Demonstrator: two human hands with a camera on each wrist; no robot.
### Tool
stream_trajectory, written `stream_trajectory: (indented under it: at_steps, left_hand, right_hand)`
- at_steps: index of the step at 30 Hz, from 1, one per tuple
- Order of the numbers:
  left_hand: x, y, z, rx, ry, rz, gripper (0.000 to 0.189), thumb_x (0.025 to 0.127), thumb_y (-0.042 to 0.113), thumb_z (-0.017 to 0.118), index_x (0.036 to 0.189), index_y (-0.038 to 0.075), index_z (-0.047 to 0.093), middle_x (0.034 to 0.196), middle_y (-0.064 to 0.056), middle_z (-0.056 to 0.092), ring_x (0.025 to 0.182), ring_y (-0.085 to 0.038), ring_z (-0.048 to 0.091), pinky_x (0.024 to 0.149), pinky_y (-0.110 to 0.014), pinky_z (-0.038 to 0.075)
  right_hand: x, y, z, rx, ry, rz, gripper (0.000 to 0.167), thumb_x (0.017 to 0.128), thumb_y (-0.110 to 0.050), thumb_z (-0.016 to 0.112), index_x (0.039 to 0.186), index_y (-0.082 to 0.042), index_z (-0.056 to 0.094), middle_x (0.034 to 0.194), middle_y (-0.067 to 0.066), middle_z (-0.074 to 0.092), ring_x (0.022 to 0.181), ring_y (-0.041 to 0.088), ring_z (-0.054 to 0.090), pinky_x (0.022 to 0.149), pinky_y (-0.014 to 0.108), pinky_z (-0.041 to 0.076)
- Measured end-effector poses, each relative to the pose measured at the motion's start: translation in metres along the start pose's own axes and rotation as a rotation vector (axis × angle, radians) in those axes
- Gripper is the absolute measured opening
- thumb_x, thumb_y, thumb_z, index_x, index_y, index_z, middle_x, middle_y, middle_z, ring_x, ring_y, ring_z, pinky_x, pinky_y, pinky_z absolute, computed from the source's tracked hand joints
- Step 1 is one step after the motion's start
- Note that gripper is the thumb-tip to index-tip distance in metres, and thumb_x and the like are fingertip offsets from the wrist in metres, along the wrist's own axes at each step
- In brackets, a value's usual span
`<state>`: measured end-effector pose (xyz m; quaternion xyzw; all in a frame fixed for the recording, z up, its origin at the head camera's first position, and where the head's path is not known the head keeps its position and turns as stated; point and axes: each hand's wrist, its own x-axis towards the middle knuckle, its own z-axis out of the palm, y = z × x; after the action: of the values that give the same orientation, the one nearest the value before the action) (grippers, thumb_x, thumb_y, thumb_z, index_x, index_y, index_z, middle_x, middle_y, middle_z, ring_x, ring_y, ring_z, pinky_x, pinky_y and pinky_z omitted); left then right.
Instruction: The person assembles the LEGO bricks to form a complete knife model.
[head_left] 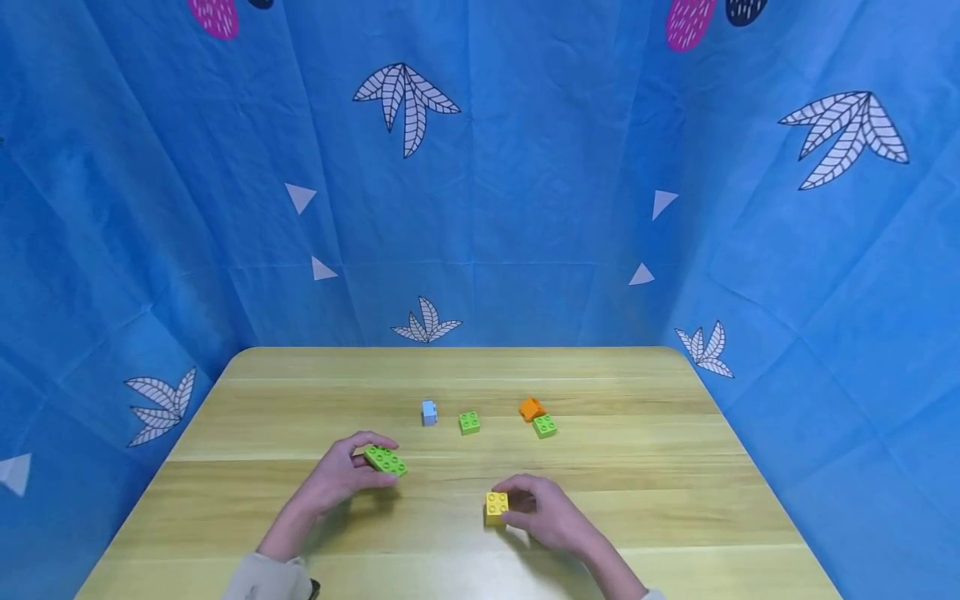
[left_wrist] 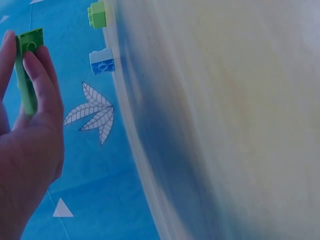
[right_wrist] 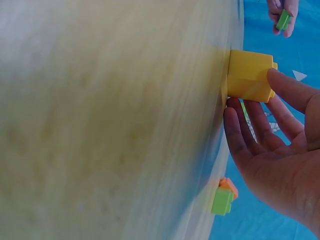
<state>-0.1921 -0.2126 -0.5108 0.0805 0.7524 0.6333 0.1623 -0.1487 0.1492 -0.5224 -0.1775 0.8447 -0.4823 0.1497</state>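
Observation:
My left hand (head_left: 343, 473) holds a long green building brick (head_left: 386, 460) between thumb and fingers, raised over the table with its studs up. From the left wrist view, the hollow underside of this green brick (left_wrist: 31, 45) shows between the fingers. At the front middle, my right hand (head_left: 546, 510) has its thumb and fingers around a yellow brick (head_left: 496, 508) with several studs on top. In the right wrist view the yellow brick (right_wrist: 250, 75) stands right at the tabletop, the thumb against its near side near the studs and other fingers partly hidden behind it.
Farther back on the wooden table (head_left: 637, 483) lie a light blue brick (head_left: 429, 413) on its side, a small green brick (head_left: 469, 423), and an orange piece (head_left: 532, 409) close beside another small green brick (head_left: 545, 427). A blue patterned curtain (head_left: 525, 167) surrounds the table's back and sides.

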Motion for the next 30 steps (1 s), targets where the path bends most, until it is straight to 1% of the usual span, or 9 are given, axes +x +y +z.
stream_trajectory:
  at_steps: [4, 8, 10, 13, 15, 18, 22, 26, 30]
  left_hand:
    - [0.002, -0.002, 0.002, -0.012, 0.029, -0.007, 0.061, 0.083, 0.011, 0.085, 0.136, -0.004, 0.059, 0.140, -0.029, 0.055, 0.105, -0.026, 0.072, 0.089, -0.031, 0.063]
    - [0.003, -0.002, 0.005, -0.005, 0.052, -0.007, 0.057, 0.085, 0.013, 0.084, 0.135, -0.001, 0.062, 0.146, -0.024, 0.050, 0.107, -0.025, 0.071, 0.092, -0.035, 0.062]
    - [0.003, -0.001, 0.007, -0.002, 0.066, -0.012, 0.054, 0.086, 0.013, 0.083, 0.135, 0.000, 0.064, 0.147, -0.021, 0.050, 0.108, -0.026, 0.071, 0.094, -0.038, 0.062]
    - [0.003, 0.000, 0.010, 0.015, 0.080, -0.015, 0.050, 0.087, 0.013, 0.082, 0.134, 0.003, 0.065, 0.148, -0.020, 0.051, 0.110, -0.025, 0.071, 0.097, -0.041, 0.061]
    - [0.002, 0.002, 0.012, 0.020, 0.075, -0.009, 0.049, 0.089, 0.013, 0.081, 0.134, 0.003, 0.065, 0.148, -0.020, 0.052, 0.111, -0.025, 0.071, 0.097, -0.042, 0.060]
    - [0.001, 0.004, 0.016, 0.017, 0.044, 0.011, 0.049, 0.091, 0.013, 0.078, 0.136, 0.000, 0.063, 0.149, -0.023, 0.051, 0.108, -0.025, 0.072, 0.097, -0.044, 0.061]
    - [0.000, 0.009, 0.023, -0.018, -0.002, 0.030, 0.051, 0.091, 0.012, 0.078, 0.137, -0.004, 0.060, 0.147, -0.029, 0.051, 0.102, -0.027, 0.075, 0.093, -0.046, 0.062]
    - [-0.002, 0.014, 0.034, -0.039, -0.008, 0.033, 0.052, 0.088, 0.014, 0.082, 0.132, -0.006, 0.061, 0.141, -0.028, 0.057, 0.099, -0.029, 0.075, 0.088, -0.046, 0.063]
    - [-0.002, 0.015, 0.046, -0.034, 0.012, 0.016, 0.050, 0.082, 0.015, 0.087, 0.124, -0.005, 0.066, 0.134, -0.024, 0.062, 0.090, -0.028, 0.076, 0.083, -0.043, 0.064]
  right_hand:
    - [0.000, 0.001, 0.000, -0.005, 0.001, -0.001, 0.036, 0.093, -0.016, 0.075, 0.128, -0.011, 0.068, 0.127, 0.007, 0.069, 0.115, 0.029, 0.067, 0.100, 0.045, 0.058]
    - [0.000, 0.000, 0.001, 0.000, 0.002, -0.001, 0.036, 0.093, -0.015, 0.075, 0.128, -0.011, 0.068, 0.126, 0.007, 0.070, 0.115, 0.029, 0.067, 0.100, 0.045, 0.058]
    - [0.000, 0.000, 0.001, 0.005, 0.001, -0.003, 0.036, 0.092, -0.015, 0.075, 0.127, -0.010, 0.068, 0.125, 0.008, 0.070, 0.114, 0.030, 0.067, 0.099, 0.046, 0.058]
    - [0.000, -0.001, 0.001, 0.015, -0.003, -0.002, 0.037, 0.092, -0.014, 0.076, 0.127, -0.009, 0.068, 0.124, 0.009, 0.070, 0.113, 0.030, 0.067, 0.099, 0.047, 0.058]
    - [0.000, -0.002, 0.001, 0.017, -0.004, -0.002, 0.037, 0.092, -0.014, 0.076, 0.128, -0.009, 0.068, 0.124, 0.009, 0.070, 0.113, 0.030, 0.067, 0.099, 0.047, 0.058]
    - [0.000, -0.002, 0.001, 0.015, -0.003, -0.002, 0.037, 0.092, -0.014, 0.076, 0.128, -0.010, 0.068, 0.125, 0.010, 0.070, 0.113, 0.030, 0.067, 0.099, 0.047, 0.058]
    - [0.000, -0.003, 0.000, 0.015, -0.004, -0.005, 0.036, 0.093, -0.013, 0.075, 0.128, -0.009, 0.068, 0.126, 0.011, 0.070, 0.113, 0.031, 0.067, 0.099, 0.048, 0.058]
    - [0.000, -0.004, 0.000, 0.010, -0.007, -0.004, 0.036, 0.093, -0.014, 0.075, 0.128, -0.009, 0.068, 0.128, 0.013, 0.069, 0.115, 0.033, 0.067, 0.099, 0.050, 0.058]
    - [0.000, -0.004, 0.000, 0.007, -0.008, -0.008, 0.036, 0.093, -0.013, 0.075, 0.128, -0.008, 0.068, 0.130, 0.014, 0.068, 0.116, 0.035, 0.067, 0.100, 0.051, 0.058]
